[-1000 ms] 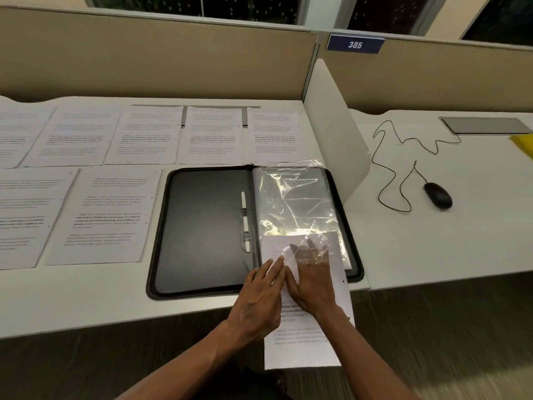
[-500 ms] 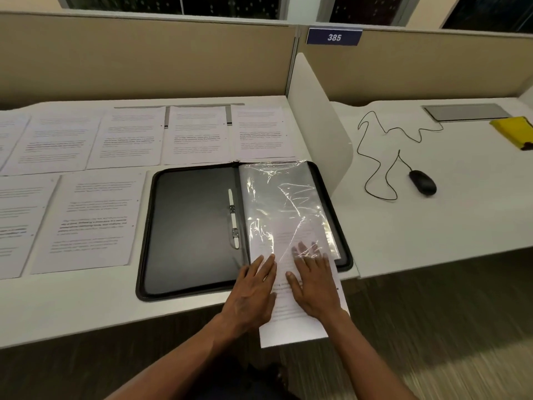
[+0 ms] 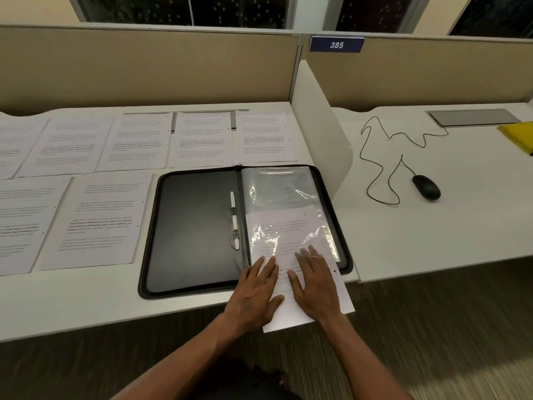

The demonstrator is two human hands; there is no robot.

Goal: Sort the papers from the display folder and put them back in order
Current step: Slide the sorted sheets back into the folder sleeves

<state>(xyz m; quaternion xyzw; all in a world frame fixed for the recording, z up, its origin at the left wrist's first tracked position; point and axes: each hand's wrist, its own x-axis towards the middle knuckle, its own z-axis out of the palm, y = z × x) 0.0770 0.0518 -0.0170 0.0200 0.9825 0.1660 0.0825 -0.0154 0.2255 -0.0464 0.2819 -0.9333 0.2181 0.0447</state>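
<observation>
Both flat hands, left hand (image 3: 253, 295) and right hand (image 3: 315, 284), press one sheet (image 3: 291, 241) halfway into the folder (image 3: 196, 235) sleeve; seven papers (image 3: 101, 223) left of the folder wait on the bench (image 3: 86, 298).

Two white table (image 3: 432, 235) tops stand side by side, split by a white rounded divider panel (image 3: 318, 122). Beige partition walls (image 3: 144, 64) run behind them, one bearing a blue plate (image 3: 336, 44) marked 385. Above are dark windows (image 3: 230, 10) in pale frames. The floor (image 3: 432, 327) is dark striped carpet. The light is warm and dim.
</observation>
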